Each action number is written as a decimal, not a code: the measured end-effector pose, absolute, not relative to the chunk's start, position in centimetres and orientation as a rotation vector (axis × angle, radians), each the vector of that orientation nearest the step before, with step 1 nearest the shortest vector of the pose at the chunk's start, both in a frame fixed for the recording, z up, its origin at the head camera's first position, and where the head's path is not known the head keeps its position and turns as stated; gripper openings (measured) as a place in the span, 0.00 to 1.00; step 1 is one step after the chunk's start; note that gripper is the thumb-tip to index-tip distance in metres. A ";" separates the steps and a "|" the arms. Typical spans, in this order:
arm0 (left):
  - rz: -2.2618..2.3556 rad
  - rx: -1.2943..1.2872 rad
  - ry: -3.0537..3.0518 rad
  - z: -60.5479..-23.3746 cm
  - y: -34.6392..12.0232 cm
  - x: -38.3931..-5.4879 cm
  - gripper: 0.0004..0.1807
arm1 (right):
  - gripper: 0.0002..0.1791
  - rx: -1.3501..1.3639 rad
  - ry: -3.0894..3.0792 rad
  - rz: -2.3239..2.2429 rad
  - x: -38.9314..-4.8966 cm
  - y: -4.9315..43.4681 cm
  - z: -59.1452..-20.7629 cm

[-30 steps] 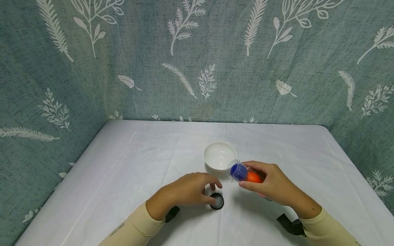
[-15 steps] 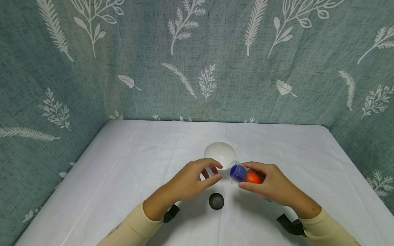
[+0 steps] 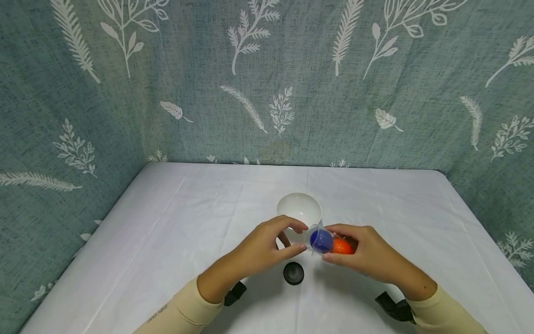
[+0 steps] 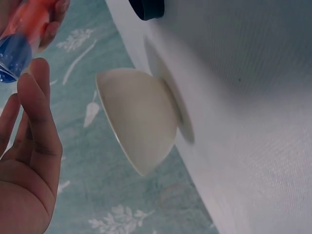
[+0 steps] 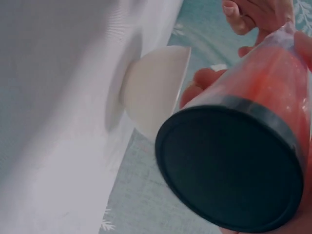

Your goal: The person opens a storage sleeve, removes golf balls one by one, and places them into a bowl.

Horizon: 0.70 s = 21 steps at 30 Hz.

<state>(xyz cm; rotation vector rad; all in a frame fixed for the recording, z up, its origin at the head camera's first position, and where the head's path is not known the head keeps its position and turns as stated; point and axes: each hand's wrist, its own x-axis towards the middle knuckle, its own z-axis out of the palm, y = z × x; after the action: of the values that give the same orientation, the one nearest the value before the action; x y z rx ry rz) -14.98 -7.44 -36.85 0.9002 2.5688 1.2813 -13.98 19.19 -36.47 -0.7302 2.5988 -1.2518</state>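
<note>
Jar point(image 5: 243, 141), tilted mouth-left above table point(image 3: 208, 204).
Right hand point(image 3: 371, 253) fingers curled round it; left hand point(image 3: 264, 243) at its mouth, thumb and forefinger parted, contact unclear. Bowl point(image 3: 299, 206) just beyond; lid point(image 3: 294, 273) off. Step seems reaching for blue ball point(image 3: 321, 241), orange ball point(image 3: 342, 247) behind; next calls for a pinch, jar steady.

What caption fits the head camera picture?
Right hand holds a clear cylindrical container, blue ball and orange ball inside, near a round white bowl.
</note>
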 end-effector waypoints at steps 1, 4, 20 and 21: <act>1.279 0.904 2.565 -36.9 -7.4 -15.0 0.21 | 0.29 -0.721 2.602 -1.245 -13.9 19.2 -36.5; 1.269 0.908 2.561 -36.9 -7.2 -14.9 0.21 | 0.29 -0.703 2.608 -1.223 -13.9 19.1 -36.4; 1.284 0.959 2.535 -37.1 -7.0 -14.8 0.17 | 0.31 -0.712 2.693 -1.088 -13.3 18.8 -35.8; 1.287 0.970 2.538 -37.1 -7.0 -14.8 0.17 | 0.32 -0.714 2.699 -1.077 -13.2 18.8 -35.8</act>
<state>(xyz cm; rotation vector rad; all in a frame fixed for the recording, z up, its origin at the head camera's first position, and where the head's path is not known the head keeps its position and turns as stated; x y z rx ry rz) -14.78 -7.03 -37.15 0.9700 2.5375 1.2866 -13.24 18.76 -35.75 -0.7141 2.6992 -1.0766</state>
